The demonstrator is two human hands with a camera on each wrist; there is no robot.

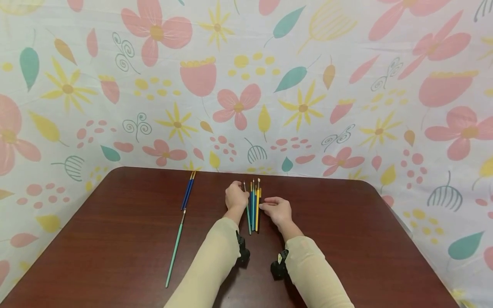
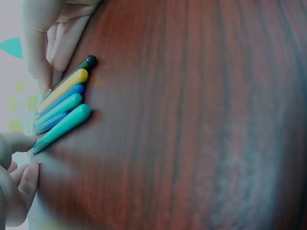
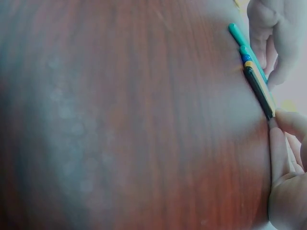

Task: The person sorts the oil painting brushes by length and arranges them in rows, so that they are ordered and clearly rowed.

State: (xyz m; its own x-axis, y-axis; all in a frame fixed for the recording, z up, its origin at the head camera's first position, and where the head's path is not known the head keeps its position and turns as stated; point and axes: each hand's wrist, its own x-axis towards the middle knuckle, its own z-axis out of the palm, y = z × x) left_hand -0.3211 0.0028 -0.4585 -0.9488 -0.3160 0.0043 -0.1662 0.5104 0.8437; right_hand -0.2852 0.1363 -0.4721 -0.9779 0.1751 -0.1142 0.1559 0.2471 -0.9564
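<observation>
Several paintbrushes lie side by side in a row on the brown table, bristles pointing away from me. My left hand (image 1: 236, 195) pinches the green paintbrush (image 1: 248, 220) at the row's left edge. On the opposite side, my right hand (image 1: 278, 209) has its thumb and finger at the black paintbrush (image 3: 257, 87), pinching it. Between these two lie a yellow paintbrush (image 1: 257, 209) and blue paintbrushes (image 1: 253, 209). In the left wrist view, the rounded handle end of the green brush sits slightly apart from the others.
To the left, two dark blue paintbrushes (image 1: 188, 190) lie together near the far edge of the table (image 1: 327, 205). A long green paintbrush (image 1: 175, 250) lies nearer, its bristles close to their handle ends. Behind the table hangs a flowered cloth (image 1: 239, 141).
</observation>
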